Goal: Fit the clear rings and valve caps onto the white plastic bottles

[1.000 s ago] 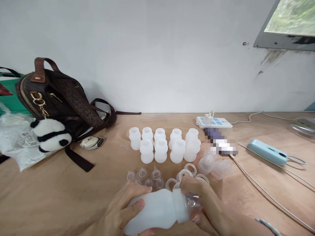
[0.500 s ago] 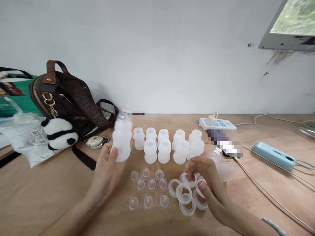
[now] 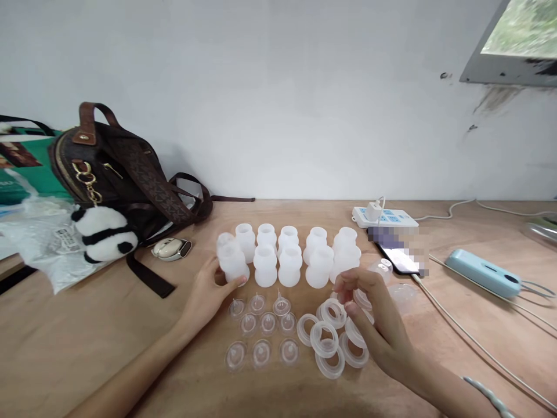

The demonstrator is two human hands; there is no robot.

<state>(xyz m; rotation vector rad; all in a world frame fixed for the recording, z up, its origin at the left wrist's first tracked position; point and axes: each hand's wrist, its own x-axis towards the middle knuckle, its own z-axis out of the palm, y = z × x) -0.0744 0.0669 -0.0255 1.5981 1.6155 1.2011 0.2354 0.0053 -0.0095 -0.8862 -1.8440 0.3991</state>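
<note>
My left hand point(image 3: 209, 293) is wrapped round a cloudy white bottle point(image 3: 232, 262) that stands on the wooden table point(image 3: 87, 342) at the left end of the front row of several like bottles point(image 3: 289, 255). My right hand point(image 3: 374, 322) is curled over a pile of clear rings point(image 3: 326, 345), thumb and forefinger pinched on one ring point(image 3: 361, 299). Several clear teats point(image 3: 261, 328) lie in rows between my hands. Two clear domed caps point(image 3: 387, 268) lie just right of the bottles.
A brown bag point(image 3: 117, 168) with a panda toy point(image 3: 102, 232) and a plastic bag point(image 3: 35, 244) fill the back left. A small beige case point(image 3: 172, 248) lies beside them. A power strip point(image 3: 385, 217), phone point(image 3: 398, 258), blue device point(image 3: 478, 273) and cables point(image 3: 478, 348) lie right.
My left hand lifted the capped bottle from in front of me and stood it at the left end of the front row. My right hand let go of it and moved onto the rings.
</note>
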